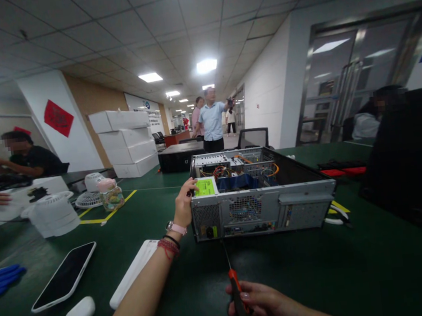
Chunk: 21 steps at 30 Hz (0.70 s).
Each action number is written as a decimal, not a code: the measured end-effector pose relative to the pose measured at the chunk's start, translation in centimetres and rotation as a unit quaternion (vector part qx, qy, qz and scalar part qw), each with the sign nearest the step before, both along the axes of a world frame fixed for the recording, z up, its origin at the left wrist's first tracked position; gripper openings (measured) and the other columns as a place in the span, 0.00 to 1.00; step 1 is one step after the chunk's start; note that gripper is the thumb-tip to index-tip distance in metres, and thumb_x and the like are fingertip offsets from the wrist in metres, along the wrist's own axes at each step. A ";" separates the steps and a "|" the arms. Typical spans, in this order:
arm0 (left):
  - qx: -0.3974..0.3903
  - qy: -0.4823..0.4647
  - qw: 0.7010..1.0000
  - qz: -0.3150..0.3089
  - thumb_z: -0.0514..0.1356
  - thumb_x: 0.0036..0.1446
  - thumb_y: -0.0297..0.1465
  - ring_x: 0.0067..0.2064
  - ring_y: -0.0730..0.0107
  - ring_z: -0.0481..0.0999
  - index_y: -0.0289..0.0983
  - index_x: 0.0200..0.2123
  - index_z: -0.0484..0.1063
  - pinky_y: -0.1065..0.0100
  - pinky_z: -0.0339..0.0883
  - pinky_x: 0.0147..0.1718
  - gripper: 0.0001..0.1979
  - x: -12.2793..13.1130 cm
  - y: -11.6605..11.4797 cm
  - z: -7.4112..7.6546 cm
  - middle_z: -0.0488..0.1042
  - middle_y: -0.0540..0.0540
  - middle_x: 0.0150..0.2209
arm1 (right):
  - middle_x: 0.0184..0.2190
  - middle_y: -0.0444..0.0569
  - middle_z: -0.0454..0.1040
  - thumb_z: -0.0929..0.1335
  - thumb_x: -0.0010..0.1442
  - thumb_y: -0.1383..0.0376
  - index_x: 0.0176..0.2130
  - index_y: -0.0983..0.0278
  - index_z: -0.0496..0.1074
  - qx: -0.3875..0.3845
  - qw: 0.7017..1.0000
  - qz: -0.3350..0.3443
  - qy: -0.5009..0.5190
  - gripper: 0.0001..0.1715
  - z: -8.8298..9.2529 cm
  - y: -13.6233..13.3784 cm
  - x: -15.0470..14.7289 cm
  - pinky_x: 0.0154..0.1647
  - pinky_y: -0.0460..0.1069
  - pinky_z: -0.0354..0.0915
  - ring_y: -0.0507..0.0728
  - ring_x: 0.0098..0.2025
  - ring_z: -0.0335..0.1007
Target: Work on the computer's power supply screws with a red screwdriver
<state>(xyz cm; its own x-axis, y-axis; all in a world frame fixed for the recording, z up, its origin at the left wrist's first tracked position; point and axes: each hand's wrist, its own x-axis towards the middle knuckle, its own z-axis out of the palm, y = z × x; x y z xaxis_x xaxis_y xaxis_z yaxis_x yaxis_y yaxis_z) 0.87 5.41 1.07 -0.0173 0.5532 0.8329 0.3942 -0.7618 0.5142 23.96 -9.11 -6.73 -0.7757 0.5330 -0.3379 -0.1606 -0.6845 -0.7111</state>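
An opened desktop computer case (298,196) lies on its side with its rear panel facing me. Inside it a power supply (205,186) with a yellow-green label fills the left rear corner; coloured cables and a ribbon cable show behind. My left hand (184,201) grips the case's left edge by the power supply, fingers curled over the top. In my right hand (261,301) is a screwdriver (235,288) with a red and black handle. Its thin shaft points away from me, the tip near the lower edge of the rear panel; whether it touches is unclear.
On the green table (321,277), a phone (65,276), a white earbud case (79,315), a long white object (133,274) and blue gloves (3,280) lie left. Beyond are a jar (111,197) and white boxes (128,144). A black object (414,156) stands right. People are around.
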 end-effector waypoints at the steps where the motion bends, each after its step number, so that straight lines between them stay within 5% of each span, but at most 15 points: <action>1: 0.001 -0.001 1.000 -0.002 0.41 0.60 0.39 0.59 0.58 0.63 0.37 0.34 0.68 0.56 0.56 0.56 0.19 0.0 0.0 0.0 0.71 0.40 0.49 | 0.36 0.47 0.72 0.69 0.49 0.58 0.47 0.62 0.59 0.001 1.000 0.002 0.000 0.27 0.0 0.0 0.0 0.26 0.44 0.57 0.52 0.28 0.74; 21: -0.011 -0.001 1.000 0.007 0.41 0.60 0.40 0.59 0.58 0.63 0.37 0.34 0.67 0.55 0.57 0.56 0.19 0.1 -0.2 0.2 0.71 0.41 0.49 | 0.31 0.47 0.75 0.72 0.47 0.55 0.44 0.63 0.59 0.040 0.999 -0.003 -0.001 0.30 -0.8 0.1 -0.2 0.24 0.41 0.56 0.47 0.24 0.71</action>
